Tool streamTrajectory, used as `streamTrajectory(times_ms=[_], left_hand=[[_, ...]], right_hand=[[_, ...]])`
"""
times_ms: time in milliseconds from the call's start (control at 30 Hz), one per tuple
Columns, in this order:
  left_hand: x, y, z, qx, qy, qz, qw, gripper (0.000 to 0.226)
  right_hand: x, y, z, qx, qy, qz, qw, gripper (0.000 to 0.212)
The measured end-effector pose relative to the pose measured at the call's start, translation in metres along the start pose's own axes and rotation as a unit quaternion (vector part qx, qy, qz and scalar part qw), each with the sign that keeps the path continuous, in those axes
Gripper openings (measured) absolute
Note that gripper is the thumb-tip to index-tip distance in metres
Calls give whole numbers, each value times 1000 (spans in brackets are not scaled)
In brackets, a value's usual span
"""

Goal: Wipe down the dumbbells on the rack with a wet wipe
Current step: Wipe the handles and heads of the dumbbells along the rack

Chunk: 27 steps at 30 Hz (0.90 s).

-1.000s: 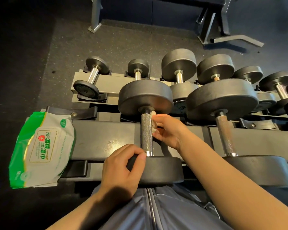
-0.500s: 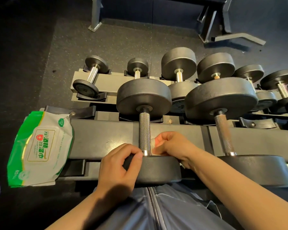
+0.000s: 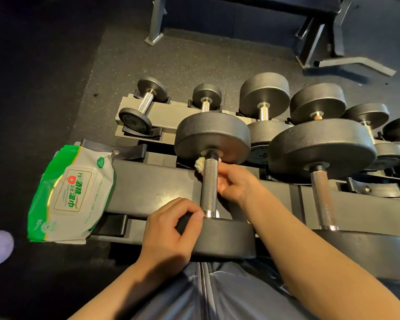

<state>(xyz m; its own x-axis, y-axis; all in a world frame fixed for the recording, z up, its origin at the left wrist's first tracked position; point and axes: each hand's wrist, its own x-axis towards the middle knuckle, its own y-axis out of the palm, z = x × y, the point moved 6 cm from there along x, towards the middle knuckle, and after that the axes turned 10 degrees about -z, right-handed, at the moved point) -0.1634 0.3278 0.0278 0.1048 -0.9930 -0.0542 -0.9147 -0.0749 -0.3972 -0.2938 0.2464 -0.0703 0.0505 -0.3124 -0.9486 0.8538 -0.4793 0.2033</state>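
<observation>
**Wipe pressed under the far end of the dumbbell handle**

A large black round-headed dumbbell with a knurled steel handle (image 3: 209,184) lies across the upper tier of the dark metal rack (image 3: 153,183), its near head toward the person and its far head away. The right hand (image 3: 237,181) sits just to the right of the handle, near its far end, with the fingers curled in and pinching a crumpled white wet wipe (image 3: 200,164). The wipe passes behind the handle: a bunched tuft of it shows on the left side, just below the far head, and a small bit shows at the right beside the fingertips. The left hand (image 3: 171,229) rests on the near head's left edge, fingers bent and closed over the rim, thumb tip close to the shiny collar at the handle's near end.

A green and white soft pack of wet wipes (image 3: 71,195) lies on the left end of the rack's upper tier, its lid flap closed. A second large black dumbbell (image 3: 321,172) lies to the right on the same tier. Smaller black dumbbells (image 3: 263,98) stand in a row on the lower tier beyond. The floor is dark speckled rubber matting (image 3: 171,56).
</observation>
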Motion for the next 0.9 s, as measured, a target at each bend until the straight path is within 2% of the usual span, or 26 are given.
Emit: streamTrajectory(times_ms=[67,167,267,367,400,433,467,533,567,600,633,667,700,867,900], left_hand=[[0,-1,-1,-6,4,-14,1000,23],[0,-3,0,-11,7,-21,1000,24],[0,-1,2,0,16,-21,1000,25],[0,-1,3,5,22,-25,999,23],[0,-1,2,4,22,-26,999,21],[0,-1,2,4,23,-28,999,20],[0,-1,2,3,25,-30,999,19],[0,0,2,-1,28,-35,999,18],[0,0,2,-3,27,-37,999,18],[0,0,2,-5,27,-37,999,18],[0,1,2,-5,27,-37,999,19],[-1,1,2,-5,26,-37,999,20],[-1,0,2,-7,24,-37,999,21],[-1,-3,4,-19,18,-54,998,19],[-2,-2,4,-19,20,-54,998,21]], right_hand=[[-5,-7,4,-59,-18,2,998,20],[-25,-16,6,-203,-70,-49,975,23],[-52,-25,0,-328,-110,-71,936,25],[-79,-26,7,-439,-193,-43,876,21],[-88,-19,13,-490,-250,-40,834,16],[-95,-9,24,-550,-338,-54,762,9],[-103,6,34,-603,-449,-69,655,4],[-116,46,38,-659,-637,-47,397,6],[-113,63,32,-694,-665,-17,275,10],[-103,74,24,-745,-644,22,171,13],[-91,77,19,-791,-600,53,111,19],[-80,76,18,-827,-550,72,91,26],[-74,72,18,-849,-515,79,87,31],[-75,79,9,-857,-503,89,65,27],[-73,82,6,-865,-491,91,51,26]])
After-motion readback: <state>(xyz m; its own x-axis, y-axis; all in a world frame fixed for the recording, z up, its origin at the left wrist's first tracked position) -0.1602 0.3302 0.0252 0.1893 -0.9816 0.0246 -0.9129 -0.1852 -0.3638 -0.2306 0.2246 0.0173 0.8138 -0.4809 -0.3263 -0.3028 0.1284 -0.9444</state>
